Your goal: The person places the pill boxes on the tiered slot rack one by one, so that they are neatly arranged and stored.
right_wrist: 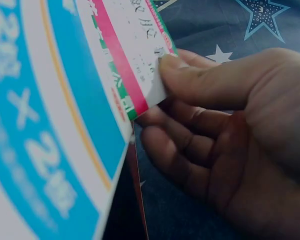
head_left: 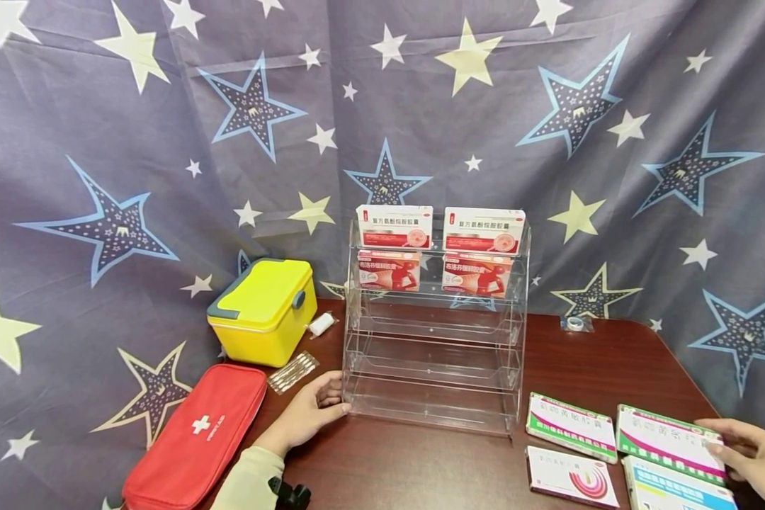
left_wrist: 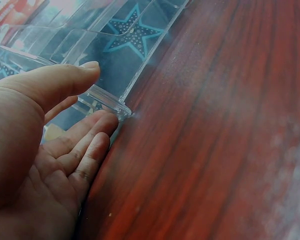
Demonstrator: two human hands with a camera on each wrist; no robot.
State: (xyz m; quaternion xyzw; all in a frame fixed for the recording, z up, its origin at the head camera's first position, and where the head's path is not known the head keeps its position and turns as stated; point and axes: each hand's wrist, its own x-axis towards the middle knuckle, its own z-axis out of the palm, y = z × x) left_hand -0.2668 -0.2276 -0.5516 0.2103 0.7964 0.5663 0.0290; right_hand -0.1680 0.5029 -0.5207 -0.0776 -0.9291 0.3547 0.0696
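A clear acrylic tiered rack (head_left: 433, 368) stands on the dark wooden table (head_left: 421, 474), with red-and-white medicine boxes (head_left: 395, 227) on its top two shelves. My left hand (head_left: 315, 411) rests against the rack's lower left corner (left_wrist: 110, 102), thumb on the front edge, fingers straight beside the base. My right hand (head_left: 749, 450) pinches the right end of a green-and-pink medicine box (head_left: 669, 439) (right_wrist: 135, 60) between thumb and fingers. A blue-and-white box (head_left: 676, 492) (right_wrist: 45, 130) lies just in front of it.
Another green-and-pink box (head_left: 570, 426) and a white box with pink rings (head_left: 570, 476) lie right of the rack. A yellow case (head_left: 263, 310), a red first-aid pouch (head_left: 194, 439), a packet of swabs (head_left: 292, 372) and a bandage roll (head_left: 321, 324) sit at left. Star-print cloth hangs behind.
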